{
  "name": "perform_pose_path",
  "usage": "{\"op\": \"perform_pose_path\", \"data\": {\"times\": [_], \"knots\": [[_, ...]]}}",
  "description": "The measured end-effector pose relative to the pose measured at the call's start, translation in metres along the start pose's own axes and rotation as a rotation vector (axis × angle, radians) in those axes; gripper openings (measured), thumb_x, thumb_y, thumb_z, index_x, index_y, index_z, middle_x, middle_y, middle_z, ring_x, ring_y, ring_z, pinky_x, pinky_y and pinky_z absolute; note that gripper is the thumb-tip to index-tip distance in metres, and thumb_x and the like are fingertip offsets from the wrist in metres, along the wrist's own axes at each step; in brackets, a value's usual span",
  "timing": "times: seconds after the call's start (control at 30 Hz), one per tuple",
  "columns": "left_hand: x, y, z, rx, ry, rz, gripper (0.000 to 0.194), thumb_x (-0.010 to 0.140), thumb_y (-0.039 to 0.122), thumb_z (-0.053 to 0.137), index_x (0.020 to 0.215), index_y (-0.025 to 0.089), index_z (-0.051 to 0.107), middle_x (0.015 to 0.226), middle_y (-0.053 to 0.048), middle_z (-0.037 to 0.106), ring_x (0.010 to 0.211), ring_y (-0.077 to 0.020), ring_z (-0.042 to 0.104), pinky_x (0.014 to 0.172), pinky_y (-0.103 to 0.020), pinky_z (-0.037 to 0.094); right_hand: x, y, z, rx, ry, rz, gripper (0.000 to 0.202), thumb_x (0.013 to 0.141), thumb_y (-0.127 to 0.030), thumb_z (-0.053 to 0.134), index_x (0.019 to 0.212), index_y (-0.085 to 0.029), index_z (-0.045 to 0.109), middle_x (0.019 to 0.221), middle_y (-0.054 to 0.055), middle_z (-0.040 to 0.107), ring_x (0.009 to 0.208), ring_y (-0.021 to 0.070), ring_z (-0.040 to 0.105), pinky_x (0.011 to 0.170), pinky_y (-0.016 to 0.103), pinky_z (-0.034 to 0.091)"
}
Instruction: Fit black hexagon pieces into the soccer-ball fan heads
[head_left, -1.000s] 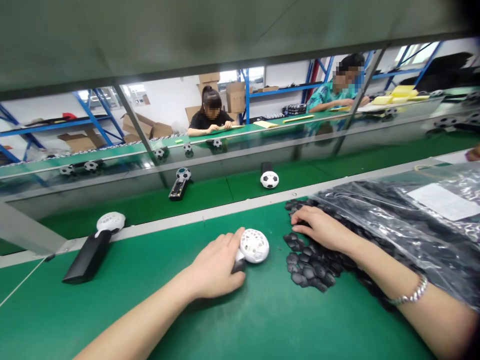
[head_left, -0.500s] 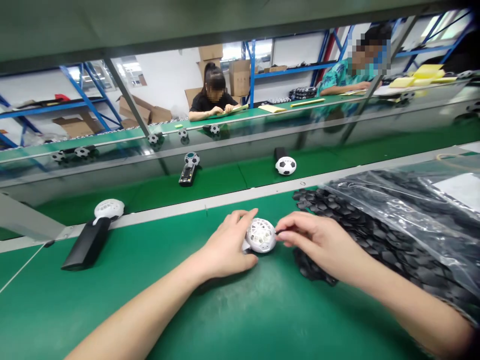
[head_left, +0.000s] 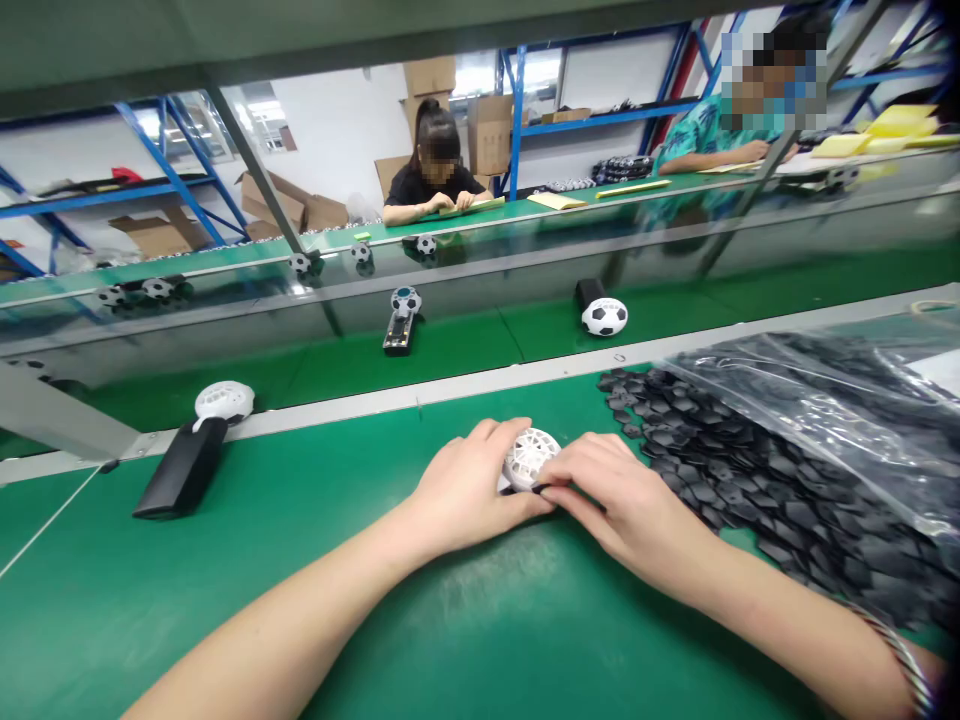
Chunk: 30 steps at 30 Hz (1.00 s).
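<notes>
My left hand point(head_left: 469, 492) grips a small fan with a white round grille head point(head_left: 529, 457) lying on the green bench point(head_left: 487, 610). My right hand point(head_left: 615, 500) meets it from the right, fingertips pinching a small black piece point(head_left: 541, 487) against the lower edge of the white head. Just right of my hands spreads a pile of small black flat pieces point(head_left: 720, 465), partly spilling from a clear plastic bag point(head_left: 847, 390).
Another fan with a white head and black handle point(head_left: 187, 455) lies at the left bench edge. On the green conveyor point(head_left: 465, 350) beyond sit a football-patterned fan point(head_left: 604, 315) and a second fan point(head_left: 400, 320). Two people work at the far bench.
My right hand left the black pile, carried a piece to the white fan head and now presses it on. The view has shifted slightly closer.
</notes>
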<state>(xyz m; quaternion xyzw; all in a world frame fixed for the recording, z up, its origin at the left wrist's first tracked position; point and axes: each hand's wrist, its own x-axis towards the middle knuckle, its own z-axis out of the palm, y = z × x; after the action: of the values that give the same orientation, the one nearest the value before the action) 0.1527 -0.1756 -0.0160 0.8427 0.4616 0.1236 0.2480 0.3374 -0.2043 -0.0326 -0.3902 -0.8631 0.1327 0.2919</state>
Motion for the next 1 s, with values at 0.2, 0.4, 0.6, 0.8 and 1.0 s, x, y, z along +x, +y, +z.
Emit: {"op": "perform_pose_path", "data": {"times": [0.2, 0.4, 0.6, 0.8, 1.0], "knots": [[0.0, 0.0, 0.0, -0.016, 0.034, -0.008, 0.066, 0.069, 0.047, 0.062, 0.127, 0.027, 0.038, 0.118, -0.005, 0.053, 0.101, -0.0269, 0.055, 0.086, -0.041, 0.046, -0.001, 0.002, 0.0, 0.12, 0.094, 0.156, 0.005, 0.083, -0.018, 0.053, 0.083, -0.022, 0.052, 0.094, 0.005, 0.056, 0.092, 0.021, 0.052, 0.078, 0.037, 0.043], [0.005, -0.004, 0.003, -0.132, 0.069, -0.038, 0.061, 0.063, 0.042, 0.069, 0.118, 0.029, 0.046, 0.108, -0.001, 0.058, 0.094, -0.0236, 0.057, 0.079, -0.036, 0.049, -0.001, 0.008, 0.01, 0.368, 0.076, 0.297, 0.022, 0.081, -0.023, 0.056, 0.1, -0.024, 0.044, 0.114, 0.005, 0.054, 0.097, 0.0199, 0.056, 0.083, 0.037, 0.047], [0.003, 0.001, 0.004, -0.142, 0.061, -0.041, 0.059, 0.064, 0.04, 0.069, 0.118, 0.03, 0.047, 0.111, -0.001, 0.058, 0.094, -0.0229, 0.058, 0.08, -0.036, 0.048, 0.006, 0.013, 0.002, 0.401, 0.056, 0.35, 0.019, 0.079, -0.027, 0.057, 0.094, -0.023, 0.046, 0.103, 0.004, 0.058, 0.093, 0.0193, 0.057, 0.08, 0.035, 0.048], [0.003, -0.002, -0.002, -0.032, -0.016, 0.01, 0.066, 0.062, 0.027, 0.068, 0.123, 0.025, 0.043, 0.125, -0.004, 0.053, 0.108, -0.027, 0.052, 0.091, -0.042, 0.042, -0.003, 0.049, -0.018, -0.15, -0.039, 0.485, 0.014, 0.078, -0.03, 0.056, 0.088, -0.021, 0.058, 0.093, 0.007, 0.057, 0.086, 0.0246, 0.056, 0.073, 0.038, 0.046], [0.004, -0.012, -0.006, 0.038, 0.014, 0.1, 0.064, 0.067, 0.018, 0.057, 0.128, 0.027, 0.039, 0.128, -0.002, 0.051, 0.114, -0.0245, 0.049, 0.094, -0.042, 0.04, -0.005, 0.049, -0.013, -0.091, -0.118, 0.492, 0.008, 0.08, -0.019, 0.049, 0.075, -0.022, 0.055, 0.072, 0.0, 0.058, 0.067, 0.0175, 0.057, 0.062, 0.028, 0.043]]}}
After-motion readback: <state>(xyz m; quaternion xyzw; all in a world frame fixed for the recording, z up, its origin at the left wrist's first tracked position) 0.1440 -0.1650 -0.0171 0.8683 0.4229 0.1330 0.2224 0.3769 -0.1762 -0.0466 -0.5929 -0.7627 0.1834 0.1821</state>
